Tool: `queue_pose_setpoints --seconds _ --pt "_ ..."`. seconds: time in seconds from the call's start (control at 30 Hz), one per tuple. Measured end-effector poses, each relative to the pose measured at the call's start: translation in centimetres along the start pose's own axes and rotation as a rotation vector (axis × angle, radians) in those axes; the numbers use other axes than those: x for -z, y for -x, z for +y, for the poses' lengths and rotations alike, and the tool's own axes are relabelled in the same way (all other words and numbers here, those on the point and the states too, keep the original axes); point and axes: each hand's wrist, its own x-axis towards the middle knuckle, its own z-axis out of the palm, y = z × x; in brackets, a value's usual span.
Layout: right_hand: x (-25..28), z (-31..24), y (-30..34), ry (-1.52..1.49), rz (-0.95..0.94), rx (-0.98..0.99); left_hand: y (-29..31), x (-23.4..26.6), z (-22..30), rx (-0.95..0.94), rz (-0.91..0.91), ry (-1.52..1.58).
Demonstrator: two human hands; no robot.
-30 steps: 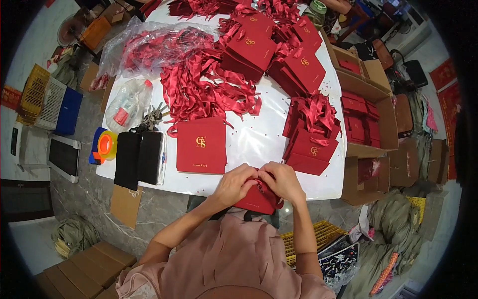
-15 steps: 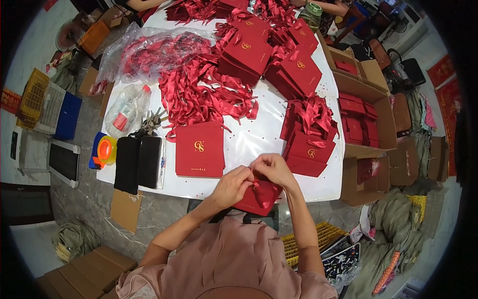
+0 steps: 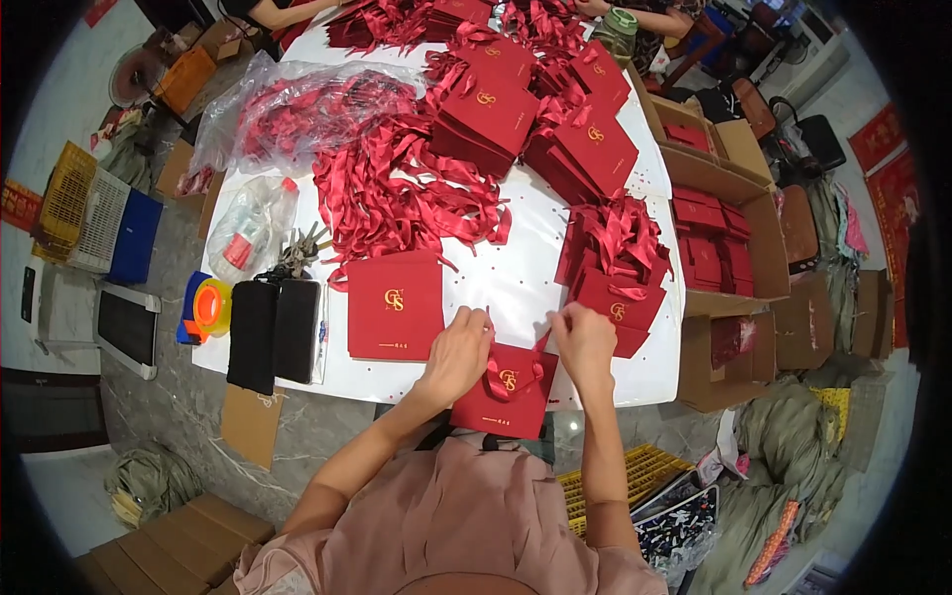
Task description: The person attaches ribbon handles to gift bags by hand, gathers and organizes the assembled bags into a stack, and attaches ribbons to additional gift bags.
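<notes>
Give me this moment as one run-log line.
left hand: at red bag, upper left | right hand: by its upper right corner | holds: unclear | ribbon: on bag front | rest: red stack, ribbon pile

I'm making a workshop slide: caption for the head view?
Left hand and right hand at a ribboned red bag, loose ribbons heaped beyond.

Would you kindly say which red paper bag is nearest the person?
The bag beside left hand and right hand, at the table edge; others lie farther away.
</notes>
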Motion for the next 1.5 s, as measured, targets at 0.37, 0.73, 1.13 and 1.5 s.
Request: queue_pose_setpoints --seconds 0.37,0.73,1.13,1.5 --pt "-4.3 0.5 2.2 0.164 -0.019 0.12 -1.7 -2.5 -1.1 0.067 -0.065 -0.202" --pt "-4.5 -1.2 2.6 -0.288 0.11 0.185 -1.8 -3.5 -1.8 0.208 -0.095 0.445" --pt "-2.6 -1.8 3.2 -0.354 0.09 0.203 -2.0 -3.5 -2.0 0.372 -0.125 0.911" --pt "-2.0 -1.1 1.9 -0.564 -0.064 0.134 -1.6 -1.2 0.6 0.066 -0.035 0.387"
